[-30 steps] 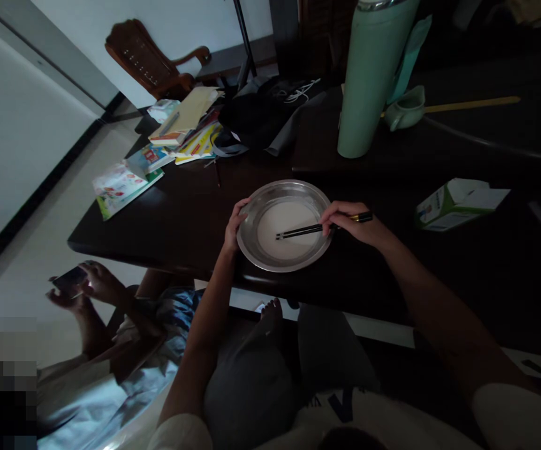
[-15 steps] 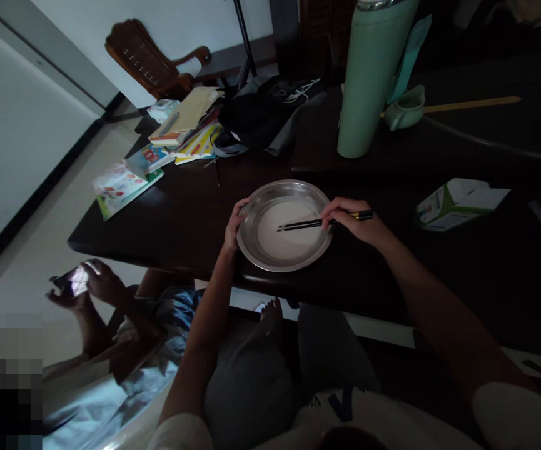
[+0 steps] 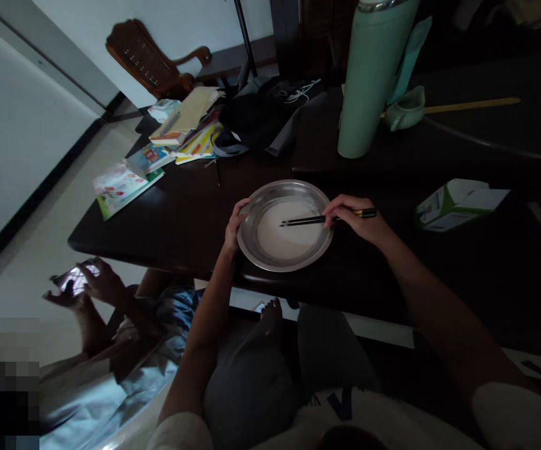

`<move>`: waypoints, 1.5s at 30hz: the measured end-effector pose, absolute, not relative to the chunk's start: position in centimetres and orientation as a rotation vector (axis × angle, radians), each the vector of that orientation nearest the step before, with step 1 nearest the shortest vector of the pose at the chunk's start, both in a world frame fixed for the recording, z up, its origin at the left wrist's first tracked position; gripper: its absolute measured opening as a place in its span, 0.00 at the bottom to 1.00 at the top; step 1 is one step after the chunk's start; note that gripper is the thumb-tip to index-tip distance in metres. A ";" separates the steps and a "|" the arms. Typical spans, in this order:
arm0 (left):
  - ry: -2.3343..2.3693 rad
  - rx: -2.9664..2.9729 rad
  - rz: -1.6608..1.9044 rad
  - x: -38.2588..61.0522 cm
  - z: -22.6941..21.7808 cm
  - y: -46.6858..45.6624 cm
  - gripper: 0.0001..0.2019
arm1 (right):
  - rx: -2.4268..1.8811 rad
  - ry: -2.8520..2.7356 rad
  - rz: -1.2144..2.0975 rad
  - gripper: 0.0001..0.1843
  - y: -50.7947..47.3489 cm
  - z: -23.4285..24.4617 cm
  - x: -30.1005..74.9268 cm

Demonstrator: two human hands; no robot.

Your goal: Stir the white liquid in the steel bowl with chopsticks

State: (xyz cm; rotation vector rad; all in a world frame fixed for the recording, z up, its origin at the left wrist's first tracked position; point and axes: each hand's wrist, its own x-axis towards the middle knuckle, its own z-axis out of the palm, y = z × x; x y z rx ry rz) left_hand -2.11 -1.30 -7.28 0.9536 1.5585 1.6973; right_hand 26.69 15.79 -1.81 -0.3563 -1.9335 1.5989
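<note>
Silvery metal forms the round, shallow bowl (image 3: 251, 240) on the dark wooden table (image 3: 195, 215); white liquid (image 3: 289, 242) is already in it. The left hand (image 3: 236, 224) grips its rim; the right hand (image 3: 352, 217) is clamped on slim black chopsticks (image 3: 308, 220), tips at the liquid. Stirring seems unfinished; what remains, I cannot tell. Right of the bowl rests a green-and-white carton (image 3: 455, 205), contents hidden.

Your bowl (image 3: 251, 242), round, metallic and shallow, sits upright on the table (image 3: 186, 215) before you. A pale mixture (image 3: 286, 242) covers its bottom. Your black chopsticks (image 3: 305, 220), gold-banded near the thick ends, reach nearly parallel across its right rim, tips at the mixture.
</note>
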 end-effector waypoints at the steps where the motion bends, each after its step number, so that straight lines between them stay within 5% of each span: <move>1: 1.555 0.957 1.696 -2.1 -7.3 -1.3 0.20 | -0.365 -1.913 1.586 0.11 16.0 -1.7 26.8; 45: 1.584 0.963 1.677 -2.3 -7.5 -1.3 0.20 | -0.340 -1.935 1.612 0.10 15.9 -1.6 26.9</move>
